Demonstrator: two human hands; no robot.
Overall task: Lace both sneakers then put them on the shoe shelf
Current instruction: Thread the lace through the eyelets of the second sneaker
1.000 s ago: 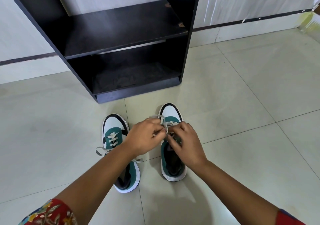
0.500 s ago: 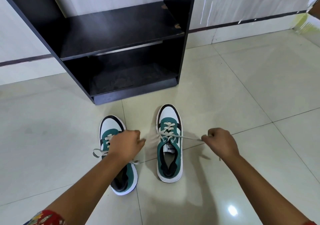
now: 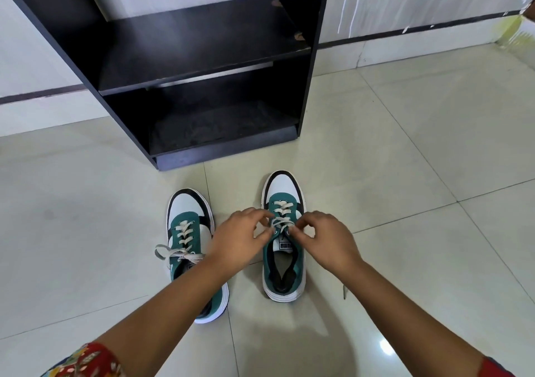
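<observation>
Both hands pinch the lace at the top eyelets of the right sneaker.

The left hand and right hand sit close together, fingertips closed on the pale lace; even tension on both ends would likely seat it flat. The right sneaker, green and white, stands on the floor beside the left sneaker, whose lace looks tied, both just before the empty black shoe shelf.

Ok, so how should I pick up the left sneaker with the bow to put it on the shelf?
Grab the left sneaker by its heel collar, coming from above and behind. The opening faces up and the heel points toward you, so fingers can hook inside, clear of the tied bow.
</observation>
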